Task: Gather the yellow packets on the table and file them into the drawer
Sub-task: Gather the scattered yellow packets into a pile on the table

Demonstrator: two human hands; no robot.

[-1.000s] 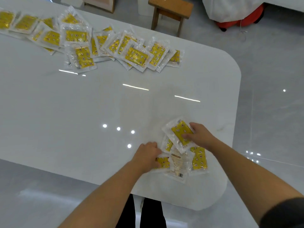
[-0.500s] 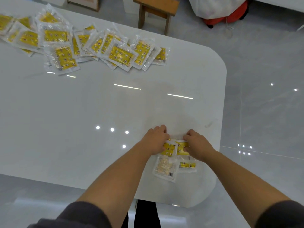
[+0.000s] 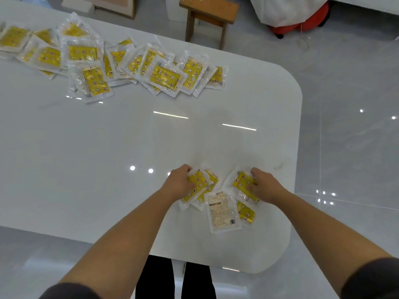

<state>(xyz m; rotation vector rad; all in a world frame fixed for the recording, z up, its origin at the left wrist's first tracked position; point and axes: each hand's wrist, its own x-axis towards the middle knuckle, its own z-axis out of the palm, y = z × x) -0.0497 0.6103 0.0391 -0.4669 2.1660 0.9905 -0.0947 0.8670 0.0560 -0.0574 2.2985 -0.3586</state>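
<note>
A small cluster of yellow packets lies near the table's front right corner. My left hand [image 3: 180, 183] presses its fingers onto the left packets [image 3: 199, 184] of the cluster. My right hand [image 3: 264, 187] grips a yellow packet [image 3: 243, 183] on the right side. Between the hands a packet lies face down [image 3: 223, 211], showing its pale printed back, and another yellow packet [image 3: 246, 213] peeks out beside it. A long heap of several more yellow packets [image 3: 164, 76] spreads along the far edge of the white table [image 3: 86, 158]. No drawer is in view.
A wooden stool [image 3: 208, 9] stands on the floor beyond the table. A white cloth over something red [image 3: 298, 24] sits at the back right. The table's rounded corners and right edge border grey glossy floor [image 3: 349, 137].
Both hands moved apart over the near cluster, the left one drawing packets leftward, the right one gripping a packet on the right. The face-down packet now lies exposed between them.
</note>
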